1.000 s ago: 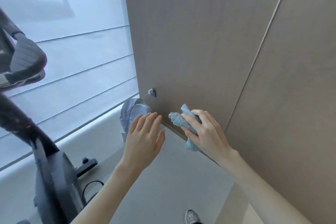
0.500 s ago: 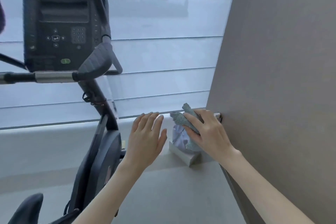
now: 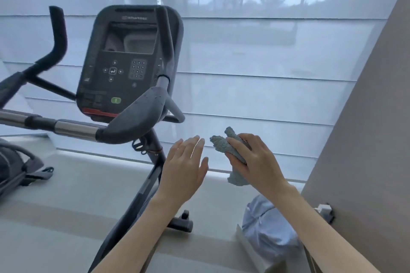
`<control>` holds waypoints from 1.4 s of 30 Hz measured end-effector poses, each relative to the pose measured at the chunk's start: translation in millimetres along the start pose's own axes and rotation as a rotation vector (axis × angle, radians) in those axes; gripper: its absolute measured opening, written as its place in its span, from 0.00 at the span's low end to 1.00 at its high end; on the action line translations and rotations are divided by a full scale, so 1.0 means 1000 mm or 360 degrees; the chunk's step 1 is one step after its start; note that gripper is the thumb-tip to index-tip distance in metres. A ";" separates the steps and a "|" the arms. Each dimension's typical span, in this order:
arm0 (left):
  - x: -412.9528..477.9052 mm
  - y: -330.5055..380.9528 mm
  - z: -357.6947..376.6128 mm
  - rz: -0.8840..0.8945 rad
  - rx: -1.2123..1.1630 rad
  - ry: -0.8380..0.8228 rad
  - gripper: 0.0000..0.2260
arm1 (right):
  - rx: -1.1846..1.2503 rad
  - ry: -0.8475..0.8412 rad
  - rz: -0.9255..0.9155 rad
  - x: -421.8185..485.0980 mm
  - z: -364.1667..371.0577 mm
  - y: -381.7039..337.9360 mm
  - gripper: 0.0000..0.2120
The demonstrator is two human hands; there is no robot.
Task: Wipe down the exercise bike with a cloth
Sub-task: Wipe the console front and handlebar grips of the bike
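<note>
The exercise bike [image 3: 142, 186] stands on the floor [image 3: 66, 195] and fills the left half of the view. Its long silver bar runs sideways from the left edge to a dark padded grip [image 3: 137, 115]. The button panel [image 3: 124, 62] rises just above that grip. The bike's post slants down from the grip toward the bottom of the view.

Next comes the left hand [image 3: 184, 168]. It is flat and open, with the fingers straight and close together, and it holds nothing. It hangs in the air just right of the post and below the padded grip, not touching the bike.

Then comes the cloth [image 3: 221, 143], fluffy, blue and bunched up. The right hand [image 3: 255, 162] has its fingers curled round it. One end pokes out toward the left hand and another end hangs below the palm.

So the bike lies up and to the left of the cloth. The left hand is nearer the bike, but the cloth is in the other hand. I think the padded grip is the closest part to wipe first, and there is open air on the way. On the right, a blue bag [image 3: 268, 226] sits low by the wall [image 3: 366, 117], so there is less room on that side.
</note>
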State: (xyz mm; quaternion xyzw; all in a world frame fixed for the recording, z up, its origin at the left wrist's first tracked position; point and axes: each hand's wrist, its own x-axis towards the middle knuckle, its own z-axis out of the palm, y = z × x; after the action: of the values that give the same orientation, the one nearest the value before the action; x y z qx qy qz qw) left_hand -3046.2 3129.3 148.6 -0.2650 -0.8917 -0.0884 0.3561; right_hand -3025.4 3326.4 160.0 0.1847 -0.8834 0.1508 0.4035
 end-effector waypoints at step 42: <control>0.202 -0.097 0.069 -0.0801 0.1405 0.0334 0.11 | 0.1231 0.0538 -0.1165 0.408 0.229 0.068 0.15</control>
State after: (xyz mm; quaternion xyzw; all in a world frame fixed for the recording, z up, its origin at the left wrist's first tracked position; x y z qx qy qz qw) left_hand -3261.0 3154.5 239.4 0.1432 -0.8398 0.1873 0.4891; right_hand -3453.8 3208.0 321.1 0.5871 -0.5650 0.3415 0.4685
